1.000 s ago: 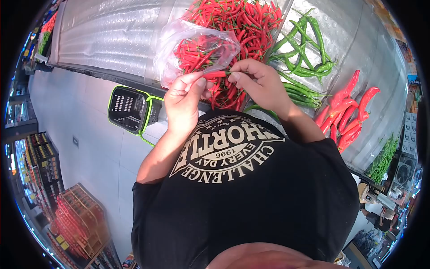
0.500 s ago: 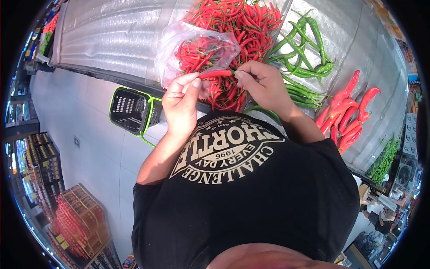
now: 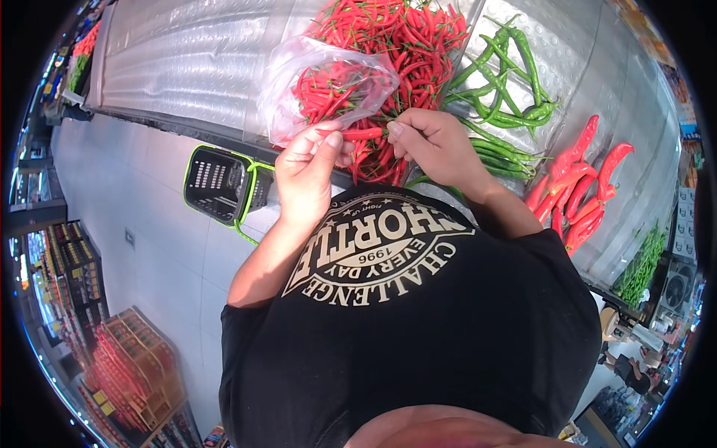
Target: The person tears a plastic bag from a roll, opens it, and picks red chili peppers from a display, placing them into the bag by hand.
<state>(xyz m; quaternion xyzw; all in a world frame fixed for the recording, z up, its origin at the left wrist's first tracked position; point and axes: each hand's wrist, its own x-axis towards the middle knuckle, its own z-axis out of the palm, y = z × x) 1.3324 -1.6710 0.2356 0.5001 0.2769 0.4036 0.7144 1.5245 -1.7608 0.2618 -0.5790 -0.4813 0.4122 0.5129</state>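
A single red chili pepper [image 3: 364, 134] is stretched sideways between my two hands. My left hand [image 3: 305, 166] pinches its tip end between thumb and fingers. At the green stem end, the thumb and fingers of my right hand [image 3: 435, 145] are closed on it. Just beyond my left hand lies a clear plastic bag [image 3: 278, 84], its mouth spread, with red chilies [image 3: 328, 91] inside. Around and behind the bag is a large heap of loose red chilies [image 3: 422, 56].
Green peppers [image 3: 529, 63] lie right of the heap, with larger red peppers [image 3: 575, 183] farther right. Both rest on a silvery, bumpy-lined counter [image 3: 179, 56]. A black basket with a green rim [image 3: 216, 183] stands left below the counter edge. Stacked red goods [image 3: 131, 366] stand lower left.
The chili between my hands has dropped slightly and tilted, with more of its tip showing at my left fingers. Both hands have shifted only a little.
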